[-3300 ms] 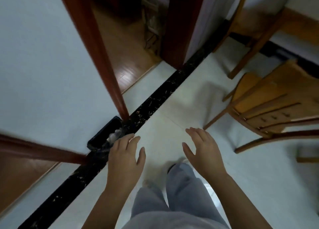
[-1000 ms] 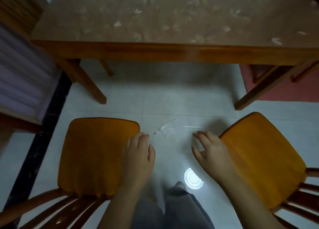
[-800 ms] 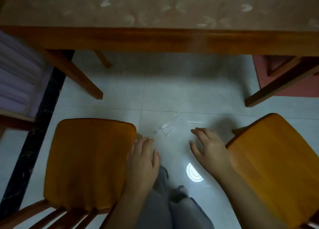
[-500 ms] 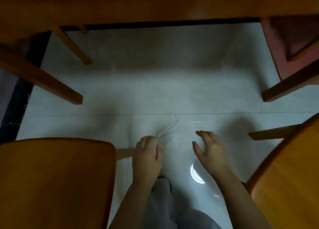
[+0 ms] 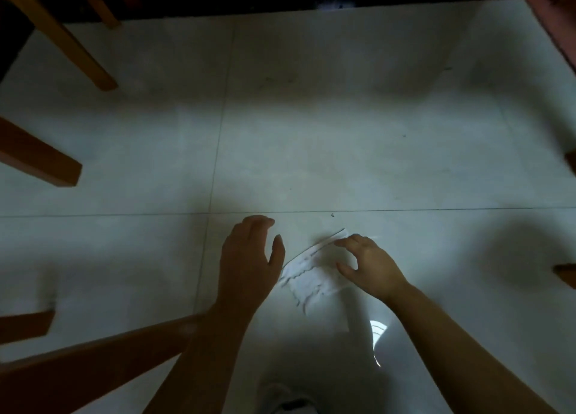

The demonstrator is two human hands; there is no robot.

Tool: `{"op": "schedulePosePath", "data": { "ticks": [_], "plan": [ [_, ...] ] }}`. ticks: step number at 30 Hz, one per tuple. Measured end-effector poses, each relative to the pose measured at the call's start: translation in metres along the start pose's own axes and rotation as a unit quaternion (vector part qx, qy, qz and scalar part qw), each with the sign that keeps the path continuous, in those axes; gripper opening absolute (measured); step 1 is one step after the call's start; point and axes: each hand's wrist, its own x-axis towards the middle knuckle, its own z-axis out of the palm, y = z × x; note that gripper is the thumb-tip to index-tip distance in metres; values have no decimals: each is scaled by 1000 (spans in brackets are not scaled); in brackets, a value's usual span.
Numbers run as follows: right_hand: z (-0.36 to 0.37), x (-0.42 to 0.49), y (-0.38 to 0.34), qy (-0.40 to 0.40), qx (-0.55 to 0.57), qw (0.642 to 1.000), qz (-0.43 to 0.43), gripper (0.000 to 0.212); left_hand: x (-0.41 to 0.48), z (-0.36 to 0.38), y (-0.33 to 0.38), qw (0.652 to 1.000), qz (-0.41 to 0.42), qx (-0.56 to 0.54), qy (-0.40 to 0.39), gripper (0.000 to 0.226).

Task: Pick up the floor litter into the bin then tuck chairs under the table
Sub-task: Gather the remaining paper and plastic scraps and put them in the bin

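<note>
Moved: you are crouching lower than half a second ago, so the chair seats are dropping out of view. Your right hand (image 5: 371, 267) is now reaching over the paper scrap (image 5: 311, 281), where your left hand (image 5: 249, 264) was the one at it before.
Right hand: it is arching over the scrap, fingertips (image 5: 347, 241) touching the raised far edge and thumb held apart from them. Nothing is being pinched yet.
Left hand: it is hovering just left of the scrap with fingers relaxed, holding nothing.
Paper scrap: it is lying on the floor tile (image 5: 343, 139) between your hands, one strip curling up toward the right fingertips.
Meaning for the task: you are, by my judgement, only starting the litter pick-up. The carry to the bin and the tucking of both chairs are waiting.
Beyond the grip: a wooden rail (image 5: 93, 363) is crossing in front of your left forearm, and wooden legs (image 5: 34, 158) are standing well off to the left. A light reflection (image 5: 377, 332) is glinting just behind your right wrist.
Hidden: the bin is not showing anywhere. Your right palm is covering part of the scrap, so whether it is one piece or several is hard to tell. Dim light is blurring its print and whether your left thumb is touching the torn edge.
</note>
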Motion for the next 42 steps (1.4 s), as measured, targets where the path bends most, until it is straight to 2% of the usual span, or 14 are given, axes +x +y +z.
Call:
{"op": "schedulePosePath", "data": {
  "ticks": [3,7,11,17,23,31,36,39,42],
  "plan": [
    [28,13,10,-18,1,999,-49,40,-13,32,-19,1000,4,3,-13,34],
    [59,15,16,-49,16,996,-76,51,-38,53,-35,999,-34,4,-30,36],
    [80,18,17,-45,22,996,-68,45,-65,57,-45,997,-72,1,-40,40],
    [105,17,18,-38,4,996,-82,40,-86,57,-57,997,-71,2,-41,37],
    [117,0,35,1,10,997,-75,27,-94,64,-54,997,-62,-3,-37,32],
    [102,-11,52,60,81,995,9,5,-98,84,-53,992,-48,-21,-115,35],
    [76,-13,55,138,129,980,68,6,-91,99,-56,988,-23,2,-153,37],
    [60,-16,54,197,141,968,73,6,-84,104,-58,989,-22,18,-146,36],
    [48,-20,52,220,154,961,60,10,-80,114,-62,988,-38,35,-144,37]
  ]
}}
